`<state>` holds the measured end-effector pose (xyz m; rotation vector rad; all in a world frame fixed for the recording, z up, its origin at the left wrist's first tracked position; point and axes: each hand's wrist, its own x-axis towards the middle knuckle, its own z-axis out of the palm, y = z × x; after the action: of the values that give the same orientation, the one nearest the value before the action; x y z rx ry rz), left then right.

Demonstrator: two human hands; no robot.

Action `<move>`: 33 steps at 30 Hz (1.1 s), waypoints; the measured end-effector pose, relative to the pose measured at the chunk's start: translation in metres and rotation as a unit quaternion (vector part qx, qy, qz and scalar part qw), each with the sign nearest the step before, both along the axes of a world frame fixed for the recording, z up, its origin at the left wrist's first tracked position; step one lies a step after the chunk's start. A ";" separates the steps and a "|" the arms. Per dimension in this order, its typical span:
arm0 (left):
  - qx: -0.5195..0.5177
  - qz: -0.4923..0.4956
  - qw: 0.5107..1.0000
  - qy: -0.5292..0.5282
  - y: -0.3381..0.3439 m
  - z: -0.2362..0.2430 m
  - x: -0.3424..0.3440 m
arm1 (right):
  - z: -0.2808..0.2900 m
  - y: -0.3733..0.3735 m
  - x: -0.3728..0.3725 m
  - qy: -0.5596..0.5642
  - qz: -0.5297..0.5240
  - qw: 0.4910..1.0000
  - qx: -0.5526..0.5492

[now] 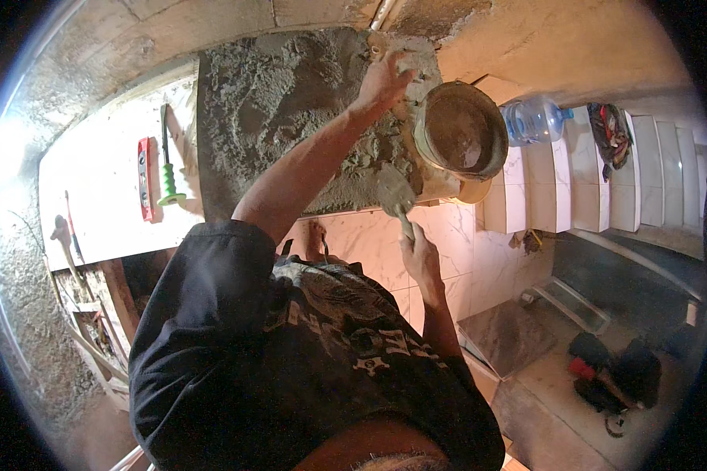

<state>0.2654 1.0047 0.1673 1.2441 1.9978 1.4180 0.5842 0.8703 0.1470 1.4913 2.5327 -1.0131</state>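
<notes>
Rough plastered wall (31, 259) curves down the far left, w/ wooden slats (94, 345) leaning low beside it. Next comes a white marble-look tiled surface (94, 196), brightly lit. On it lie a red spirit level (144, 179) and, just beside it to the right, a green-handled chisel (167, 165), both roughly parallel, tips pointing away from the person.

Centre: a grey patch of wet mortar bed (291, 110), lumpy and uneven, spread over the surface btwn the white tiles and the bucket. Bare concrete wall (212, 23) runs above it.

Left hand (383, 78): arm stretched up and fwd, fingers spread and bent, pressing into the mortar at the patch's upper right edge. Open, holding nothing, palm down on the mortar.

Right hand (420, 255): lower, forearm coming up from the person's dark patterned shirt (291, 353). Fist closed round the handle of a trowel (394, 196), blade pointing up-left, coated w/ mortar, touching the lower right edge of the mortar bed.

Just right of the trowel: a mortar-smeared bucket (459, 133), tipped toward the camera, inside caked brown. It sits at the patch's right end, near the left hand.

Further right: tiled stairs (589, 180) in white, w/ a blue water jug (536, 119) lying on one step and a bundle of cloth (611, 133) beyond. Below, grey floor (558, 408), a loose marble-look tile (507, 334) and dark tool clutter (613, 373).
</notes>
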 end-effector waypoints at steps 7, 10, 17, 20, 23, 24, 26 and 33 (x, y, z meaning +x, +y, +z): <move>0.099 -0.036 0.956 -0.275 -0.091 -0.049 -0.008 | -0.036 0.062 -0.052 0.060 0.110 0.986 0.109; -0.004 0.020 0.955 -0.296 -0.176 -0.041 -0.008 | -0.020 0.084 -0.059 -0.042 0.046 0.997 0.048; -0.038 0.119 0.942 -0.311 -0.337 -0.061 -0.006 | -0.033 0.046 -0.021 -0.030 -0.068 0.997 -0.003; -0.034 0.148 0.927 -0.344 -0.379 -0.070 0.002 | -0.021 0.037 -0.031 0.092 -0.116 0.977 -0.154; -0.089 0.150 0.923 -0.342 -0.384 -0.059 0.015 | 0.003 0.025 -0.064 0.150 -0.129 0.940 -0.279; -0.094 0.128 0.924 -0.347 -0.383 -0.062 0.019 | 0.010 0.020 -0.078 0.147 -0.128 0.931 -0.309; -0.099 0.085 0.926 -0.353 -0.374 -0.056 0.018 | 0.014 0.017 -0.087 0.107 -0.076 0.956 -0.263; -0.108 0.050 0.940 -0.321 -0.367 -0.059 0.005 | 0.038 0.042 -0.061 0.166 -0.024 0.945 -0.279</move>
<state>0.2700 0.6376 0.1087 0.4928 1.7020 1.3713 0.5237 0.9127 0.1846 1.2966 2.0983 -1.9264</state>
